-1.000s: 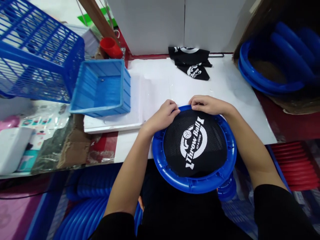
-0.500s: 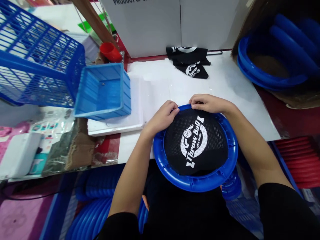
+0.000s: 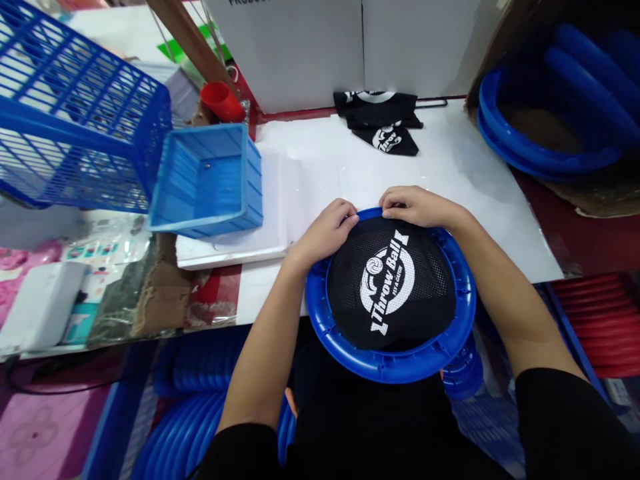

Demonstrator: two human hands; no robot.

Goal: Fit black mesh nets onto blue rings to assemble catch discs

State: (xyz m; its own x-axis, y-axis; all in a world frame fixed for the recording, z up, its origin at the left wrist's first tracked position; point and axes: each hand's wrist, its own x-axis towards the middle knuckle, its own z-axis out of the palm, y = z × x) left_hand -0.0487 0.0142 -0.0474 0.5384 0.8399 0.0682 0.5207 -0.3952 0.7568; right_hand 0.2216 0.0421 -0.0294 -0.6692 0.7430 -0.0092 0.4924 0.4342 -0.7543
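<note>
One blue ring [image 3: 395, 371], black mesh [image 3: 393, 283] spread across its opening; our left grip [image 3: 327, 230] and right grip [image 3: 413, 205] pinch the far rim, fastening there, we judge, unfinished.

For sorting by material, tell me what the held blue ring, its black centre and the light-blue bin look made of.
Blue ring: probably glossy moulded plastic, with bright highlights. Black centre: matte mesh fabric, likely synthetic; tiny holes show. Light-blue bin: apparently plastic, with a dull sheen and ribbed walls.
</note>
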